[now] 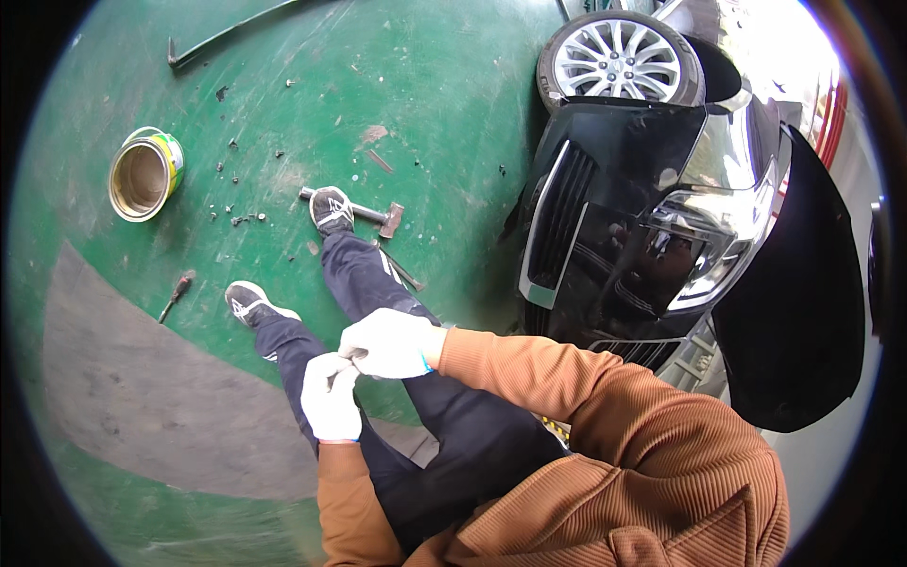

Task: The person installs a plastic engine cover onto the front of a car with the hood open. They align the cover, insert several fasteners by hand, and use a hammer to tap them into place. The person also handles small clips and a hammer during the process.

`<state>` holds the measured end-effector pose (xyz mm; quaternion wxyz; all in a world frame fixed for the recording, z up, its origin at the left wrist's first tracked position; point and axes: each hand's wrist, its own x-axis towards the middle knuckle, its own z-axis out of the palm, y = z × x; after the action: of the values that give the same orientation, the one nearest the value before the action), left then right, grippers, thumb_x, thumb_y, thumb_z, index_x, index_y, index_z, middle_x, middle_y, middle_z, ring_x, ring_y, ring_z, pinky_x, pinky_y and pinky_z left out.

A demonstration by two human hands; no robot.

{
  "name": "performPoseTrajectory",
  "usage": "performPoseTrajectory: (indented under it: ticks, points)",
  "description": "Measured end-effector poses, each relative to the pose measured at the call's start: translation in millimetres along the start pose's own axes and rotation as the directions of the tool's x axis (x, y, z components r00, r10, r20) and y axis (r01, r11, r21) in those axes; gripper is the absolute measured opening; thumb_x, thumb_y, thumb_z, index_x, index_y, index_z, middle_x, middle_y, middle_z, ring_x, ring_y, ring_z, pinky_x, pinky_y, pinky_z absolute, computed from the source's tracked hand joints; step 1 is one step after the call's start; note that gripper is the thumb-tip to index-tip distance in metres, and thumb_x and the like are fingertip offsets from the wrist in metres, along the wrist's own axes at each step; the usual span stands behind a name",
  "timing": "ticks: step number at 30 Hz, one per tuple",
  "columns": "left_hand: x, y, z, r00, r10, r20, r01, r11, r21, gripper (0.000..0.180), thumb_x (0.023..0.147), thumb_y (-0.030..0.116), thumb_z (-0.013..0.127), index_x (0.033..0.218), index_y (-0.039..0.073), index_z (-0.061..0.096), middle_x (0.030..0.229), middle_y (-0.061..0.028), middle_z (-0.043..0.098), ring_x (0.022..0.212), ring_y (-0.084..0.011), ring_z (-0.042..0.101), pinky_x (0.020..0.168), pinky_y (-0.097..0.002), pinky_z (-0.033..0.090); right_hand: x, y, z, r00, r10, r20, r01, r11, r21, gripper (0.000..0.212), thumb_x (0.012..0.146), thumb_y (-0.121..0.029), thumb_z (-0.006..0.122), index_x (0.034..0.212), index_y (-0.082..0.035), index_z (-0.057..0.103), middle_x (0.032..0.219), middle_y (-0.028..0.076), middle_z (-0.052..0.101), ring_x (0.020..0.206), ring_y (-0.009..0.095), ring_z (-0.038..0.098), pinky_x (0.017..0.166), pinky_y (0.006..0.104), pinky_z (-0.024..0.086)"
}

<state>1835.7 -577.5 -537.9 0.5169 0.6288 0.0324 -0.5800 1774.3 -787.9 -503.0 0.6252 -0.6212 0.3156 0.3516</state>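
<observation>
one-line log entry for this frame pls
hands: left hand and right hand, white gloves, fingertips together | pose: seated, green floor | near: hammer, open can, screwdriver, black car front

The left hand (330,399), in a white fabric glove with a blue cuff edge, sits just left of the frame's centre, fingers pointing up. The right hand (389,343), in a matching white fabric glove, lies just above and to its right, its fingertips pinching the left glove's fingertips where the 2 touch.
</observation>
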Motion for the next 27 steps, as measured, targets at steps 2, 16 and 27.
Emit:
performPoseTrajectory:
  ticks: [2, 16, 27]
  points:
    - [-12, 34, 5, 0.998, -0.005, -0.062, -0.003, 0.992, -0.127, 0.015, 0.089, -0.007, 0.067, 0.102, 0.0, 0.065, 0.109, -0.0083, 0.069, 0.102, -0.0183, 0.066, 0.094, -0.0311, 0.052, -29, -20, -1, 0.987, -0.107, -0.121, 0.121, 0.986, 0.117, 0.02, 0.094, -0.017, 0.065, 0.109, -0.006, 0.073, 0.095, 0.014, 0.075, 0.082, 0.029, 0.076, 0.079, 0.0387, 0.059]
    - [-179, 289, 58, 0.858, 0.439, 0.268, -0.452, 0.892, -0.012, 0.025, 0.085, -0.017, 0.066, 0.103, 0.0, 0.064, 0.114, -0.0114, 0.065, 0.098, -0.0174, 0.065, 0.09, -0.0322, 0.056, -288, -185, 20, 0.804, -0.226, -0.55, 0.465, 0.815, 0.346, 0.03, 0.101, -0.005, 0.062, 0.129, 0.0, 0.07, 0.109, 0.012, 0.077, 0.082, 0.016, 0.077, 0.08, 0.0291, 0.06]
    - [-332, 332, 102, 0.844, 0.419, 0.336, -0.389, 0.908, -0.155, 0.014, 0.102, 0.004, 0.066, 0.114, -0.002, 0.063, 0.113, -0.0121, 0.069, 0.103, -0.0194, 0.066, 0.095, -0.0373, 0.055, -450, -222, 83, 0.502, -0.476, -0.722, 0.626, 0.776, -0.077, 0.029, 0.099, -0.009, 0.064, 0.126, -0.008, 0.073, 0.099, 0.012, 0.076, 0.078, 0.018, 0.075, 0.072, 0.0329, 0.059]
